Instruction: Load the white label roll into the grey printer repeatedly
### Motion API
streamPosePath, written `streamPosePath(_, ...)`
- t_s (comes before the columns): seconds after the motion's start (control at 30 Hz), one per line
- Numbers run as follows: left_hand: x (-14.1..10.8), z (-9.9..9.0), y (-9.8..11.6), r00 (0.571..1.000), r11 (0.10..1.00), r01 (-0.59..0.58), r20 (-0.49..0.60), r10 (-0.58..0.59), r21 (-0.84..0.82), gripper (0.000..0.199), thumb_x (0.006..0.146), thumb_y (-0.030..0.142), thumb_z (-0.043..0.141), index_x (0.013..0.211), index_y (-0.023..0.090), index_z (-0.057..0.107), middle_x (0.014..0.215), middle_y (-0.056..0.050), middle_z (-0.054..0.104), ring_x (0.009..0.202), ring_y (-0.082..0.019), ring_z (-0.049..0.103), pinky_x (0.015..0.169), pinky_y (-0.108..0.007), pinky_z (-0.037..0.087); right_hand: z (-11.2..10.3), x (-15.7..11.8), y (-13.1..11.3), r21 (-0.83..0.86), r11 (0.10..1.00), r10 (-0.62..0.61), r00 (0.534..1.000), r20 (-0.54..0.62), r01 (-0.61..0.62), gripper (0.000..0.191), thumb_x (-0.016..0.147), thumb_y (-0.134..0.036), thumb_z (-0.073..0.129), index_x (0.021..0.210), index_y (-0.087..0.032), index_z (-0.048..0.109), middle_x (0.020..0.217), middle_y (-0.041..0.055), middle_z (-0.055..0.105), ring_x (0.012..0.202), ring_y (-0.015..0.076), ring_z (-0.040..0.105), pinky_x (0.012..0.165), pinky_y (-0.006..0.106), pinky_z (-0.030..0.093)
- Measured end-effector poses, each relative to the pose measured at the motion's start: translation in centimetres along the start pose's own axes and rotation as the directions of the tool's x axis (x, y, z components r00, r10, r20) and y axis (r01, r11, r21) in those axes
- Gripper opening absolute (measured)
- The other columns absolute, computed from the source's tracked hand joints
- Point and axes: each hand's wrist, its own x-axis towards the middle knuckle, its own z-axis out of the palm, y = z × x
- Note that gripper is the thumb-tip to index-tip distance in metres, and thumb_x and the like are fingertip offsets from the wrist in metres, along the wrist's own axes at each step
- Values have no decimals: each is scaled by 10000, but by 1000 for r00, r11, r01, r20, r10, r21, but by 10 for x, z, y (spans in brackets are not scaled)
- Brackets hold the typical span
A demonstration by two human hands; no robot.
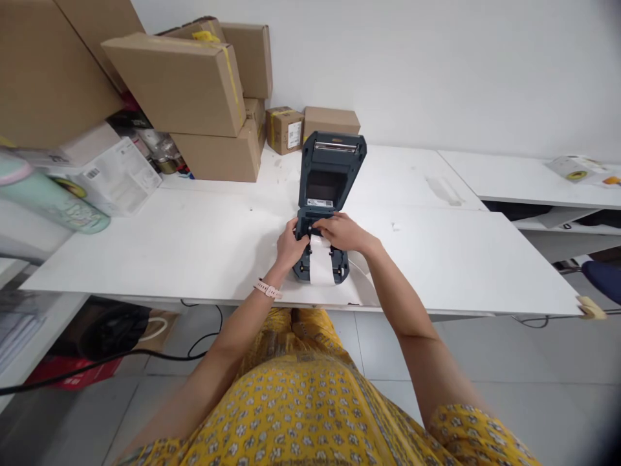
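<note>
A dark label printer (305,264) stands on the white table with its lid (331,169) raised. Inside it sits a white label roll (319,241), partly covered by my right hand. From the roll a white paper strip (321,266) runs forward over the printer's front edge. My left hand (290,248) grips the printer's left side, its thumb reaching over the rim towards the roll. My right hand (342,233) comes in from the right above the roll, fingers curled and close together. Its fingertips are down in the compartment, and what they pinch is hidden.
Cardboard boxes (179,84) are stacked at the back left, with two smaller boxes (332,120) behind the printer. A mint-green bottle (53,197) leans at the far left beside a white box (116,178). Black cable (160,353) hangs below the table (194,259).
</note>
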Motion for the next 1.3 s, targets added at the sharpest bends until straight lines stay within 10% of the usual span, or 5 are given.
streamPosePath(0.4, 0, -9, -2, 989, 967, -144, 73, 132, 209, 714, 860, 91, 460, 1547, 254, 356, 1259, -86, 721, 1128, -283, 692, 1024, -468, 502, 14, 17, 21, 208, 972, -153, 961, 231, 105, 406, 913, -322, 584, 1290, -188, 653, 1159, 115, 747, 1146, 308, 651, 1156, 590, 289)
streamPosePath(0.63, -3, -6, -3, 990, 951, -141, 51, 132, 274, 672, 883, 113, 419, 1543, 229, 363, 1288, -101, 706, 1154, -300, 681, 1013, -475, 501, -39, -54, 53, 734, 617, -165, 958, -234, 285, 560, 840, -494, 740, 1340, -271, 619, 1114, 58, 721, 989, 226, 691, 932, 431, 553)
streamPosePath(0.8, -4, -5, -3, 990, 962, -138, 20, 137, 236, 618, 902, 124, 411, 1513, 222, 415, 1341, -101, 682, 1207, -274, 660, 1048, -455, 493, -26, -146, 121, 726, 511, 149, 785, -601, 460, 450, 673, -549, 859, 1029, -329, 692, 902, 6, 695, 775, 211, 714, 957, 513, 586)
streamPosePath(1.07, -2, -4, -2, 995, 959, -102, 14, 102, 264, 600, 893, 134, 425, 1485, 224, 463, 1245, -100, 729, 1211, -280, 663, 1069, -477, 486, 48, -179, 162, 833, 544, 457, 868, -194, -100, 382, 782, -422, 781, 1112, -266, 665, 1217, 92, 710, 993, 231, 665, 878, 411, 561)
streamPosePath(1.3, -1, -4, -2, 994, 960, -103, 5, 106, 262, 595, 888, 143, 429, 1472, 245, 474, 1242, -84, 725, 1196, -265, 670, 1067, -462, 487, 70, -157, 166, 879, 453, 501, 858, -112, -150, 533, 721, -392, 782, 1224, -273, 652, 1343, 94, 678, 1159, 266, 656, 1029, 502, 504)
